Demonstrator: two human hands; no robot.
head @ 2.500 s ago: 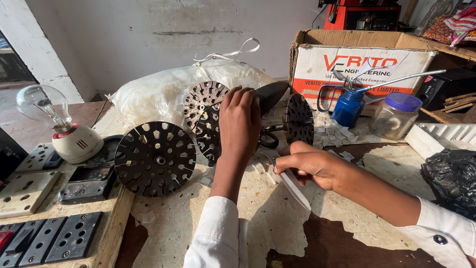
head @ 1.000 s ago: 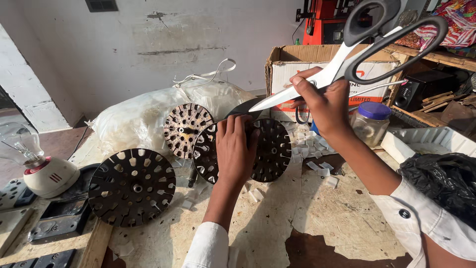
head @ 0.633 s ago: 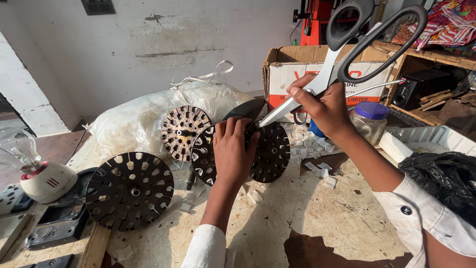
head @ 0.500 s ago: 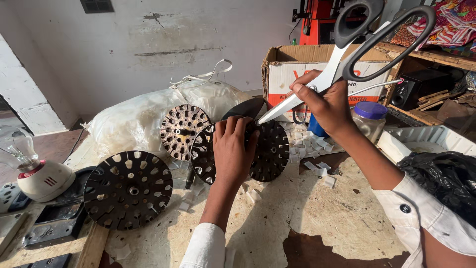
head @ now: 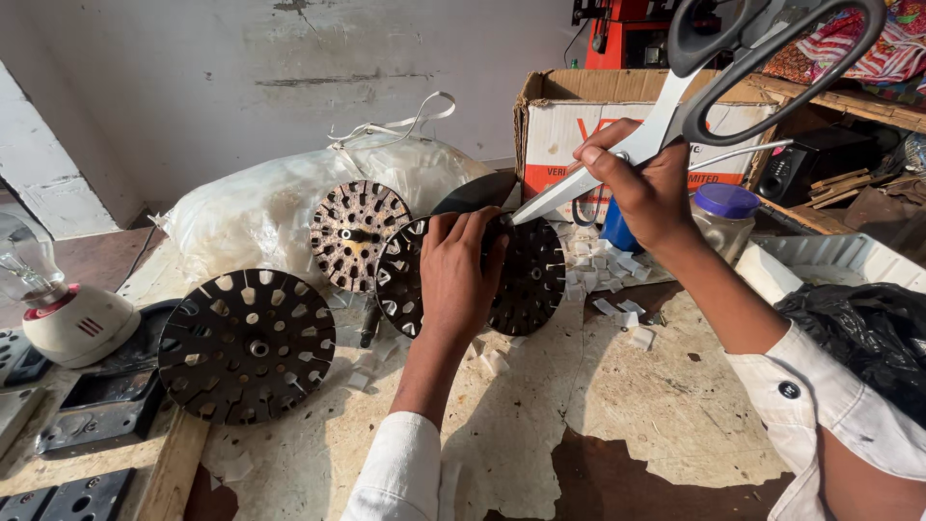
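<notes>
Mid-surface, toward the back edge: left hand [head: 461, 280] flat on the black slotted disc [head: 526, 280], fingers spread over its upper face and curled at the top rim, pinning it in place.
Disc position: propped near upright, leaning back against the white plastic sack [head: 280, 198], just beside a rusty slotted disc [head: 355, 234].
Right hand: right hand [head: 644, 188] raised above the surface, closed around the blades of the big scissors [head: 675, 106] near the pivot, not through the loops.
Scissors: black handles up toward the top right, blades closed together, tip angled down and meeting the disc's top rim right by the left fingertips.
Left side of surface: another flat black disc [head: 247, 345] lying well apart from the hands, with a bulb on a white holder [head: 60, 309] at the left edge.
Back right corner: cardboard box [head: 617, 116], blue-lidded jar [head: 725, 217] in front of it.
Scattered about: small white paper scraps [head: 617, 314] around the disc's base.
</notes>
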